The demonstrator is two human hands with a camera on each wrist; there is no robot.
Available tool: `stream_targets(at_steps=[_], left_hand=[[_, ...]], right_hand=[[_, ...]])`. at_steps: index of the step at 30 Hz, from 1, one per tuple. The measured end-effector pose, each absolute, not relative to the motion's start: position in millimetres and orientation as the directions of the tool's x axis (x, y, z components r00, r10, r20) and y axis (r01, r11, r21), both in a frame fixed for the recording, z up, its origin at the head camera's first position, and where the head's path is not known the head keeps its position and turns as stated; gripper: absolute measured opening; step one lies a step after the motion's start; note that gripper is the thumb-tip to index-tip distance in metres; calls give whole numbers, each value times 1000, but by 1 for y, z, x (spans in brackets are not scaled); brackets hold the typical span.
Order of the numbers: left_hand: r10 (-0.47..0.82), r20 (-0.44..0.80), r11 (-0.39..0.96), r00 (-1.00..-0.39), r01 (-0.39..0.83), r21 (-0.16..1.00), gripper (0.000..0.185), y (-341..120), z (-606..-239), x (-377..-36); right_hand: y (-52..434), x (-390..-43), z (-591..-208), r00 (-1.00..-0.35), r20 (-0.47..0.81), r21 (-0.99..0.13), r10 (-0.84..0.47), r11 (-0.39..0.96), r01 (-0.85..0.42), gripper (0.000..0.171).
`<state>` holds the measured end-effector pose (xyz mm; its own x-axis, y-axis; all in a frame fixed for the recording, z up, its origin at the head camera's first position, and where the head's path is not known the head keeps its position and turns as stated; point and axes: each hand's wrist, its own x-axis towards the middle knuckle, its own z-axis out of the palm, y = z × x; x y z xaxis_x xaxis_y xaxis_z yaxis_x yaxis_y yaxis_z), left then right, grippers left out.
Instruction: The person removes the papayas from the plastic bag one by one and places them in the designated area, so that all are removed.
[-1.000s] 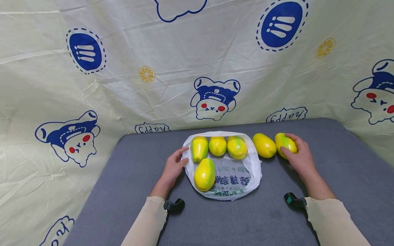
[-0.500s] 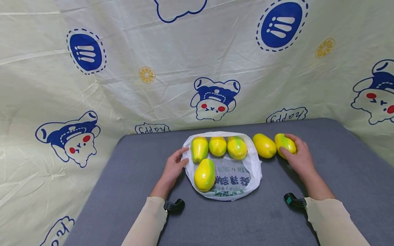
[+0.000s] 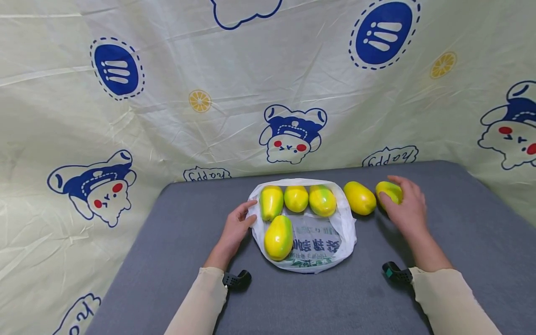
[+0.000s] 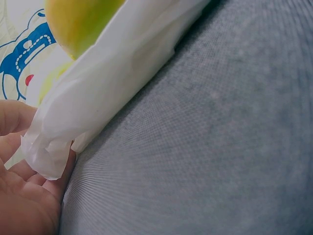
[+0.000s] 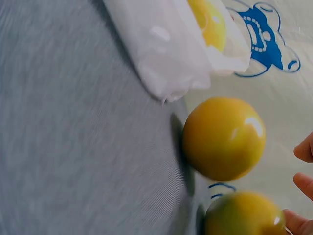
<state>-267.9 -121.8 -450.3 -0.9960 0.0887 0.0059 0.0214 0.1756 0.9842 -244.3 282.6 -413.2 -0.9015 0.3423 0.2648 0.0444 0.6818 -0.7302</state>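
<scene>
A white plastic bag lies with its mouth rolled wide, holding several yellow-green papayas; one papaya sits at its near left. My left hand holds the bag's left rim between thumb and fingers, as the left wrist view also shows at the bag's edge. Right of the bag, two papayas rest on the table: the nearer-to-bag papaya and the outer papaya. My right hand is over the outer one, partly hiding it; in the right wrist view its fingers are spread beside that fruit.
The grey table carries the bag and fruit, its rounded far edge meeting a printed curtain. Black wrist cameras sit on both wrists, the left camera and the right camera.
My right hand has loosened from the outer papaya and risen slightly, its fingers lifting off toward the back. The outer papaya stays about in place. My left hand and the bag have not moved.
</scene>
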Motion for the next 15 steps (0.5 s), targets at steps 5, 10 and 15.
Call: stream_targets(at_steps=[5,10,15], left_hand=[[84,28,167,-996,41,985,43,-122,-453,-269],[83,28,177,-996,42,983,42,-123,-452,-269],[85,19,175,-996,34,984,42,-123,-453,-269]], right_hand=[[274,-242,-403,-881,324,-726,345,687,2,54],[264,-240,-391,-858,367,-734,360,678,-29,52],[250,-234,-380,-863,356,-747,359,664,-32,48]])
